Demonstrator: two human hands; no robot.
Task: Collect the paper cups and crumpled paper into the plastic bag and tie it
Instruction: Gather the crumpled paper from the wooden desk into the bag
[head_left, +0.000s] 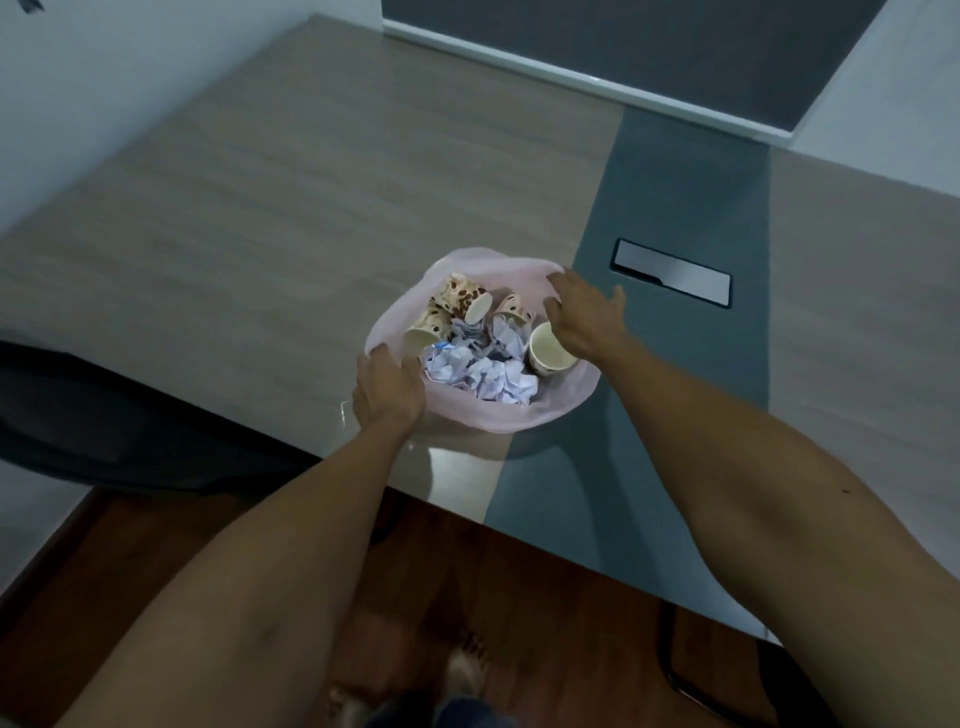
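A wood-grain table (260, 208) filled the view, a grey strip (670, 218) running toward one o'clock, a metal cable hatch (672, 275) set in it; reddish floor (519, 597) lay at six.

Open wood-grain tabletop (249, 218) lay broad and bare to the left of and beyond the pink plastic bag (519, 415). Mouth of the bag stood wide, though packed with paper cups (548, 353) and crumpled paper (483, 374). Near-left rim blocked by the left hand (387, 387), far-right rim by the right hand (587, 317). Just right of the bag, a flush metal cable hatch (672, 273) sat in the dark strip (675, 197). Dark chair back (93, 410) crowded the table's left edge.
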